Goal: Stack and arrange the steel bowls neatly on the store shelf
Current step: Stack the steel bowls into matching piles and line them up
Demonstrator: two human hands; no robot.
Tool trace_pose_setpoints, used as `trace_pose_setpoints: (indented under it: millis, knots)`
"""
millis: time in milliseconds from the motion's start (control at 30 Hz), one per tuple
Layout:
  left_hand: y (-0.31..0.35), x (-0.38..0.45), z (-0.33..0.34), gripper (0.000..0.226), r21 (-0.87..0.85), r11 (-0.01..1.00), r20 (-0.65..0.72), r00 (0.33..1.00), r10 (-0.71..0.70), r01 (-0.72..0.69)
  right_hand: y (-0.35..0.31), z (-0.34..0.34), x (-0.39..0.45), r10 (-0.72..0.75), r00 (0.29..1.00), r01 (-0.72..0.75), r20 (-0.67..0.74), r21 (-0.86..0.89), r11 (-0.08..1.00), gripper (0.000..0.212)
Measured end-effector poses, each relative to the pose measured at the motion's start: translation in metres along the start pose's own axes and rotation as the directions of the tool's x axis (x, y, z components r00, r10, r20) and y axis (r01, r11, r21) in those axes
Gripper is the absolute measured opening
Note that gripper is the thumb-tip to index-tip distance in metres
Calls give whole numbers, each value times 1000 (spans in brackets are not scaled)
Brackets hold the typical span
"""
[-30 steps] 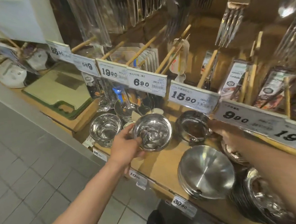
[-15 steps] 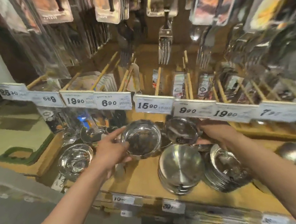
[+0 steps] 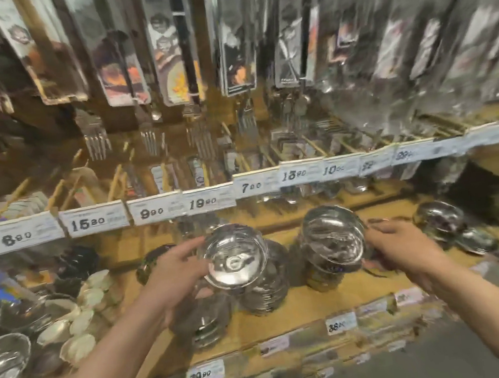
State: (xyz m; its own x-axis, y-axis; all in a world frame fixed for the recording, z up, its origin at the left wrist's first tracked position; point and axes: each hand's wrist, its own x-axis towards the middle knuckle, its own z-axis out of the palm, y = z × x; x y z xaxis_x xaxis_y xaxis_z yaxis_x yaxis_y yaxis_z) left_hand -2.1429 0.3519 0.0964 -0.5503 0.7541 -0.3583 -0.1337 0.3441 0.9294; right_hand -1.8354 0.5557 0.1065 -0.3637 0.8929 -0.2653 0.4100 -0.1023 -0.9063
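At the far left, near the shelf's front edge, sit shiny round steel bowls point(image 3: 6, 361) and a cluster of pale, shell-like dishes point(image 3: 80, 314), all on the yellow-brown wooden shelf point(image 3: 308, 305). The left hand point(image 3: 174, 278) reaches in from the lower left, forearm angled up to the right, its fingers and thumb curled round the left rim of a polished steel bowl point(image 3: 235, 258); the bowl is round and mirror-bright, tipped so its open mouth faces the viewer, held above a low stack of bowls point(image 3: 264, 291) on the shelf. To the right, the right hand point(image 3: 400, 250) comes in from the lower right and grasps the right edge of a second steel bowl point(image 3: 333, 238), also tilted mouth-forward, above another blurred stack point(image 3: 326, 276). Farther right lie more steel bowls point(image 3: 440, 219). White price tags point(image 3: 153, 211) run along the rail above.
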Motion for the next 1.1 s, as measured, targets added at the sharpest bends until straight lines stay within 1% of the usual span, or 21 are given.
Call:
trace_pose_setpoints:
  millis: [67,133,200,300,400,567,600,667,733,800,933,1033,1100]
  knots:
    - [0,-9,25,65,32,999,0,1000,19,-19,22,-43,-14,36,997,-32,-74,61,998,14]
    - [-1,-18,50,62,37,999,4,1000,21,-21,44,-82,-28,63,990,-52,-123,87,995,15]
    - [-3,-23,75,57,1,1000,-2,1000,15,-15,59,-116,-38,73,987,-60,-140,95,994,15]
    - [-3,-31,115,56,-41,999,-13,1000,7,-7,77,-158,-46,91,977,-71,-191,108,992,15]
    - [1,-41,154,56,-68,998,-10,1000,4,-5,88,-186,-49,86,980,-70,-180,93,993,18]
    - [5,-49,195,54,-43,999,-20,1000,0,-1,97,-209,-50,60,987,-46,-149,94,994,19]
    - [6,-50,200,54,-35,999,-20,1000,1,-2,98,-211,-49,56,988,-43,-143,92,995,23]
    - [9,-50,207,53,-30,1000,-18,1000,2,-3,102,-213,-45,57,989,-46,-133,84,995,39]
    - [12,-48,211,52,-34,999,-19,1000,-3,2,104,-212,-41,71,990,-61,-118,87,994,45]
    - [15,-41,213,53,-36,999,-21,1000,-11,10,103,-212,-34,83,990,-72,-113,102,992,42]
    - [22,-25,220,46,-41,999,-1,1000,-27,27,102,-216,-10,97,988,-85,-124,100,991,20]
    - [32,-6,232,40,-19,999,41,999,-27,28,99,-225,14,86,989,-79,-117,68,995,26]
    - [40,8,241,42,-15,999,80,996,-29,31,96,-230,32,86,987,-75,-137,83,994,21]
